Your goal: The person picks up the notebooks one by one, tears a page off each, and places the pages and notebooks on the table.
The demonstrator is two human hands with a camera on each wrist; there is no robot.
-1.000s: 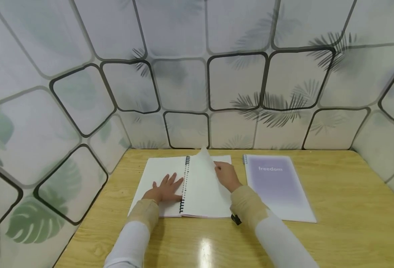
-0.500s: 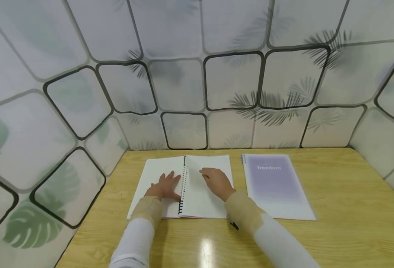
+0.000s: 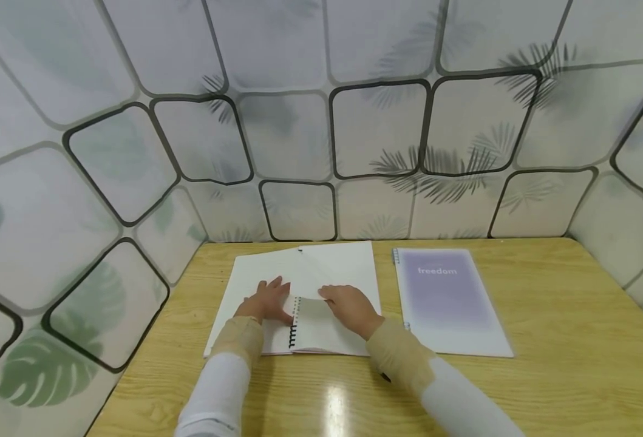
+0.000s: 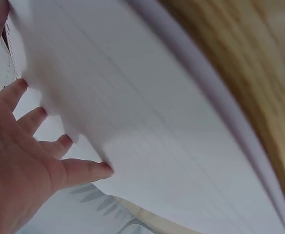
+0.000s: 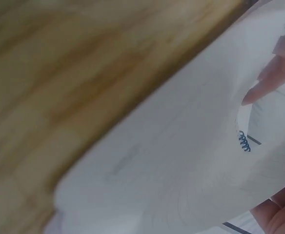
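Observation:
A spiral notebook (image 3: 234, 291) lies spread on the wooden table, with white pages on both sides. In the head view my left hand (image 3: 268, 301) rests on the left page beside the black coil (image 3: 292, 335), its fingers spread. The left wrist view shows those fingertips (image 4: 103, 169) touching the paper. My right hand (image 3: 348, 308) pinches a white sheet (image 3: 321, 334) on the right side. Seen from the right wrist, the sheet (image 5: 181, 161) bends in a curve between thumb and fingers. White paper covers most of the coil's upper part.
A second spiral notebook (image 3: 436, 303) with a purple cover reading "freedom" lies to the right. The wooden table (image 3: 567, 315) extends right and forward. Patterned wall covering (image 3: 294, 133) stands behind and on both sides.
My right hand has moved left and slightly toward me from the right page's upper edge, with the sheet bending along. White paper now hides the coil's upper part. The left hand stays about where it was.

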